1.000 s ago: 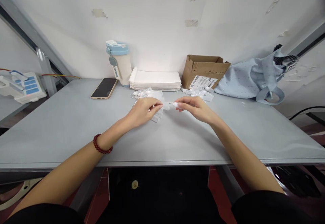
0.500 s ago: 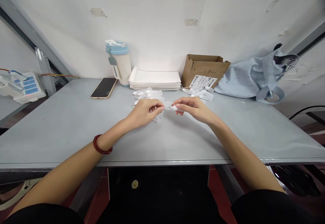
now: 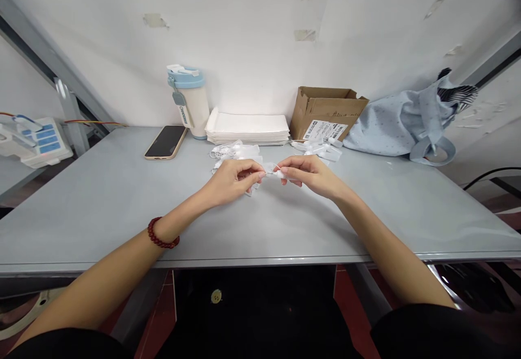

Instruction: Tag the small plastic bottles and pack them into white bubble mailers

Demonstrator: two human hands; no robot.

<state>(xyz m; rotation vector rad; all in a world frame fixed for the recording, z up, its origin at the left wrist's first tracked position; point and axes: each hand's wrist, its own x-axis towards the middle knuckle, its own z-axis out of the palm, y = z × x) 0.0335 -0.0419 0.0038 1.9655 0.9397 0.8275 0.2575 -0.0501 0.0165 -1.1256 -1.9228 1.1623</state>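
Observation:
My left hand (image 3: 238,181) is closed in a pinch on the end of a thin cord, just left of the table's middle. My right hand (image 3: 311,174) pinches a small white plastic piece (image 3: 279,174), and the cord runs between the two hands. Behind my left hand lies a pile of white, partly translucent pieces with cords (image 3: 235,151), partly covered by my fingers. A second pile of similar pieces (image 3: 330,153) lies beyond my right hand, in front of the cardboard box (image 3: 301,110).
A stack of white paper sheets or envelopes (image 3: 248,127) lies by the wall. To its left are a blue-lidded tumbler (image 3: 195,104) and a phone (image 3: 166,142). A light blue cloth bag (image 3: 391,123) rests at the right. The grey table's front edge (image 3: 264,261) is close.
Both hands keep their pinch. My left fingertips have shifted very slightly to the right, towards the white plastic piece; the view has shifted a little.

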